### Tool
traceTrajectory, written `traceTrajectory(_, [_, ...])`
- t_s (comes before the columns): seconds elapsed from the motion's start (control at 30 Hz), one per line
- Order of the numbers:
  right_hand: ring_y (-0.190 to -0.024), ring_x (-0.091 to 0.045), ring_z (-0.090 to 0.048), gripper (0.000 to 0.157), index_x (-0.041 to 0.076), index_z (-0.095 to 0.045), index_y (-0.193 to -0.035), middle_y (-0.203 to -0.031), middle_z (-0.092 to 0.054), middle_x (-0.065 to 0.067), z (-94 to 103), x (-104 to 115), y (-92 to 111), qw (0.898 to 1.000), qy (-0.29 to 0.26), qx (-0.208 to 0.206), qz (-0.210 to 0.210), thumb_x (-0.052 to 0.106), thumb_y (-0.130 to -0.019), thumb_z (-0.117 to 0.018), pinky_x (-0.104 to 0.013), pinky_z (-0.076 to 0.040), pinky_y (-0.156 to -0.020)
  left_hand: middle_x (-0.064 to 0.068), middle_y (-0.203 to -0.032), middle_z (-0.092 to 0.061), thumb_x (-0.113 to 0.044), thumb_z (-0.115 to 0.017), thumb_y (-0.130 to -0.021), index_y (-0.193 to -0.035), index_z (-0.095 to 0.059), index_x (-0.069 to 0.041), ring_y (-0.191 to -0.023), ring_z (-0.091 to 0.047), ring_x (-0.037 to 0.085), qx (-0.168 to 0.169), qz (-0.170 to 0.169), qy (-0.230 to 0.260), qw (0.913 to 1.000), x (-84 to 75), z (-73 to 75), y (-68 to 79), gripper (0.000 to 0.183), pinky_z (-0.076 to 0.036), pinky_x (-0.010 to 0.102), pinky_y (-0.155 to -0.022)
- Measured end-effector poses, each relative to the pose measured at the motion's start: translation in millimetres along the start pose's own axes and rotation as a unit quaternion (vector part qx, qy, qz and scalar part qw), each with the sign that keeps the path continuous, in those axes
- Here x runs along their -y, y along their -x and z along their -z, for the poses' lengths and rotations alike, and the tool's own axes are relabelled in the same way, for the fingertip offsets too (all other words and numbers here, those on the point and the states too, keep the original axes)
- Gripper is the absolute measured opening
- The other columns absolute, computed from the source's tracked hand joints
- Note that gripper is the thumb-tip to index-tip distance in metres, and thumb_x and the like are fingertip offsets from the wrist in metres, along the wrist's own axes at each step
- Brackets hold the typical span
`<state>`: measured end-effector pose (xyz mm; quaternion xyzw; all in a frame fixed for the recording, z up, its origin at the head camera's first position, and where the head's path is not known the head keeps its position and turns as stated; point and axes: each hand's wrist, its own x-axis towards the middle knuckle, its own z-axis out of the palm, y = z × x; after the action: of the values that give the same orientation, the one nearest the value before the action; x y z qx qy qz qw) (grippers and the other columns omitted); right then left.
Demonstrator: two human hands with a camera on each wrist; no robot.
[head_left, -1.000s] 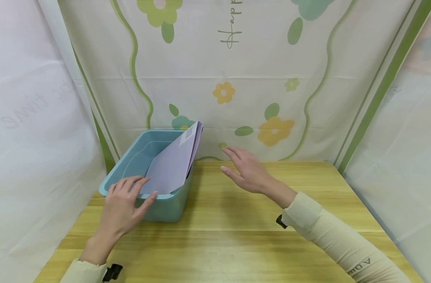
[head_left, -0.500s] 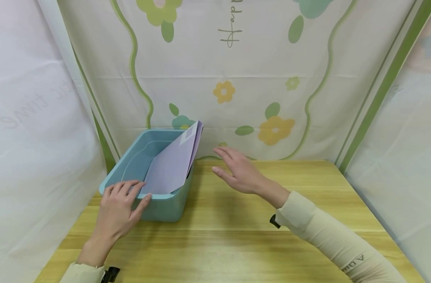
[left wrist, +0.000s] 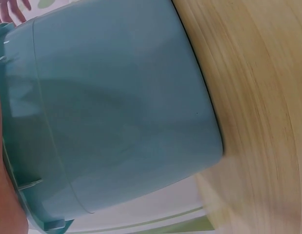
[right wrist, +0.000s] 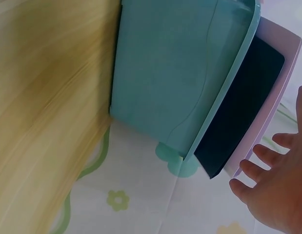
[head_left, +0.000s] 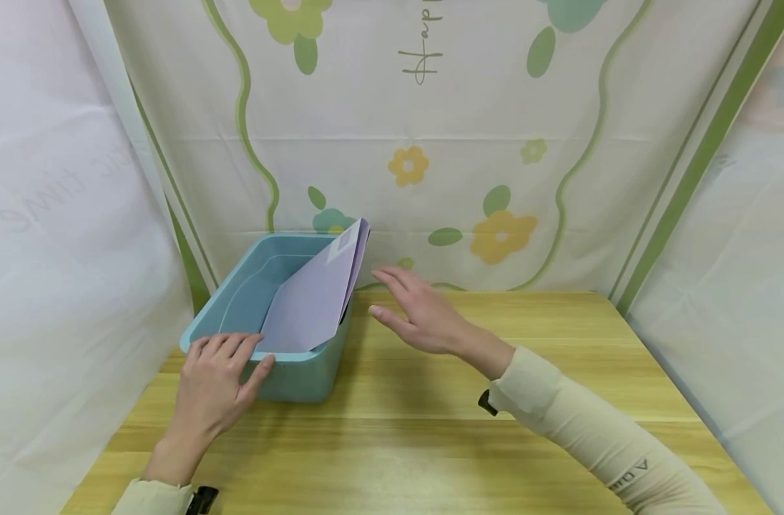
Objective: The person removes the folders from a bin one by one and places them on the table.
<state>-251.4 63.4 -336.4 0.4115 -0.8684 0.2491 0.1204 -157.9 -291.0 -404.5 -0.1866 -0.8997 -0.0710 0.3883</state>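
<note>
A blue plastic bin [head_left: 295,379] stands at the left of the table. Leaning inside it and sticking out over its right rim is a light purple folder or booklet [head_left: 308,300] with a white label. In the right wrist view, a dark flat item [right wrist: 248,102] lies between the bin's rim and the purple cover. My left hand [head_left: 214,383] grips the bin's near rim, fingers over the edge and thumb in front. To the right of the folder my right hand [head_left: 418,307] hovers above the table, fingers extended, thumb apart, holding nothing.
Wood-grain tabletop [head_left: 430,443] extends to the right and in front of the bin. A flower-printed fabric wall [head_left: 340,107] rises at the back, close behind the bin. White fabric panels [head_left: 44,286] flank both sides.
My right hand has moved left, closer to the folder. My left hand has lowered slightly onto the bin's near rim. The bin and folder stay in place.
</note>
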Motion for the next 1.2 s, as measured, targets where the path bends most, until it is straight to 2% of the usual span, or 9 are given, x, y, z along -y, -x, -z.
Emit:
traceTrajectory(0.33, [-0.147, -0.029, -0.038, 0.066, 0.010, -0.034, -0.158, -0.159, -0.039, -0.008, -3.8, 11.1, -8.6, 1.000, -0.009, 0.002, 0.013, 0.050, -0.106, -0.044, -0.049, -0.032, -0.118, 0.014, -0.099, -0.071, -0.061, -0.036, -0.103, -0.102, -0.072, -0.005, -0.094, -0.063, 0.040, -0.007, 0.002, -0.001, 1.0000, -0.3, -1.7, 0.0, 0.066, -0.043, 0.058, -0.088])
traceTrajectory(0.57, [-0.148, -0.026, -0.036, 0.066, 0.016, -0.032, -0.160, -0.160, -0.037, -0.005, -4.4, 19.0, -13.8, 1.000, -0.018, 0.007, 0.009, 0.052, -0.106, -0.042, -0.049, -0.031, -0.119, 0.013, -0.086, -0.065, -0.063, -0.032, -0.104, -0.087, -0.060, -0.007, -0.081, -0.059, 0.037, -0.012, -0.002, -0.005, 0.9999, 0.1, -2.5, 0.7, 0.065, -0.041, 0.058, -0.082])
traceTrajectory(1.0, [-0.149, -0.026, -0.036, 0.069, 0.015, -0.030, -0.161, -0.162, -0.034, -0.004, -7.5, 21.5, -14.2, 0.999, -0.026, 0.033, -0.015, 0.055, -0.105, -0.043, -0.048, -0.031, -0.119, 0.011, -0.079, -0.059, -0.063, -0.031, -0.104, -0.083, -0.054, -0.007, -0.075, -0.055, 0.035, -0.017, -0.006, -0.005, 0.9998, 0.8, -3.4, 0.8, 0.064, -0.040, 0.057, -0.079])
traceTrajectory(1.2, [-0.149, -0.025, -0.034, 0.071, 0.016, -0.028, -0.162, -0.164, -0.031, -0.004, -9.5, 24.5, -17.3, 0.999, -0.030, 0.039, -0.013, 0.056, -0.105, -0.043, -0.047, -0.032, -0.118, 0.011, -0.080, -0.060, -0.063, -0.030, -0.104, -0.083, -0.054, -0.007, -0.074, -0.055, 0.035, -0.017, -0.007, -0.007, 0.9998, 0.9, -4.5, 0.3, 0.064, -0.040, 0.057, -0.078])
